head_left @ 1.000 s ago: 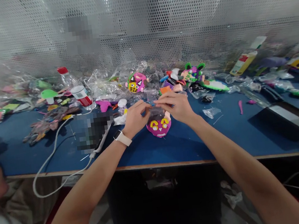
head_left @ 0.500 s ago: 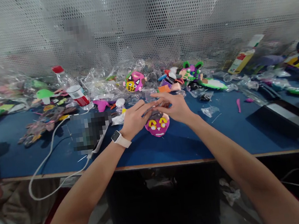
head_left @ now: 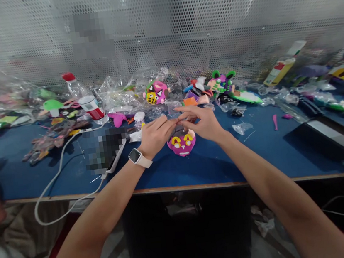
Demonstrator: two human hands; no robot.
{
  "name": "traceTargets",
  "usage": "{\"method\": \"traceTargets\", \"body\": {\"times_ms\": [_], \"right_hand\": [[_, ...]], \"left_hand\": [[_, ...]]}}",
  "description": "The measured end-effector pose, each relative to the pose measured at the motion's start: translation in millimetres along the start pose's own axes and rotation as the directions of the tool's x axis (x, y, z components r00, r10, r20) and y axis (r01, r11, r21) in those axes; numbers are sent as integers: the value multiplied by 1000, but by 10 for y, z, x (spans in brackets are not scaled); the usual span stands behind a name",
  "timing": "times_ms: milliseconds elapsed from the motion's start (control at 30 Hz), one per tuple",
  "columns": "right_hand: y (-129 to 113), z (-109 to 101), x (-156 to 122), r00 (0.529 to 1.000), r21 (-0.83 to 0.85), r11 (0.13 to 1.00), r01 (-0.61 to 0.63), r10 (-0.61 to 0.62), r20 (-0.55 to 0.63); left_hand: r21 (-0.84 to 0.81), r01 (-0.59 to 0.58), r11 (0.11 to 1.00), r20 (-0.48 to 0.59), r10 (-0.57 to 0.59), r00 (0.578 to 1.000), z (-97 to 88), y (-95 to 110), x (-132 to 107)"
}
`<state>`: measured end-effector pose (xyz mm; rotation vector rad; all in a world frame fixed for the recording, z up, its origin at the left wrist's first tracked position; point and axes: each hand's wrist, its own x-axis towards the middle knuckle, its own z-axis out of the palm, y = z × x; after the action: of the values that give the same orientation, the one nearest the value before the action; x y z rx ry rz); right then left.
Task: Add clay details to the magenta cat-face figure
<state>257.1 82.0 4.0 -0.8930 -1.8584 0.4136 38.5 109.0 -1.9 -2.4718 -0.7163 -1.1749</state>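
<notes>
The left hand (head_left: 156, 136) and right hand (head_left: 201, 122) are together, grip unclear. A magenta clay face (head_left: 182, 145) lies at 6 o'clock from them.

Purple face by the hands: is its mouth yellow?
No, the purple face has a white mouth; the yellow pieces are around its eyes.

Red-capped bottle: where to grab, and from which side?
Bottle: I'd take the neck, just below the red cap, from above. It points cap up, the neck is narrower than the body, and clear film and a white cable lie close around the lower part.
</notes>
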Motion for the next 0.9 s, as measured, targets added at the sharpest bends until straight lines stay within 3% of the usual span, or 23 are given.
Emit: {"method": "traceTargets", "body": {"times_ms": [167,367,433,700,900], "right_hand": [[-13,12,7,998,20,1000,24,-23,-54],[81,-158,57,940,-92,995,-27,-6,-340],[117,-221,70,928,-124,992,-31,-17,-373],[195,-156,50,974,-114,993,-11,-15,-227],[165,-97,36,979,-114,992,-48,24,-203]], "left_hand": [[-17,35,999,-3,-36,999,3,7,8],[-121,203,972,-24,-207,978,28,-40,29],[-164,252,954,-15,-257,966,36,-67,31],[-283,335,899,22,-343,939,74,-120,48],[-292,365,884,31,-372,928,69,-125,41]]}}
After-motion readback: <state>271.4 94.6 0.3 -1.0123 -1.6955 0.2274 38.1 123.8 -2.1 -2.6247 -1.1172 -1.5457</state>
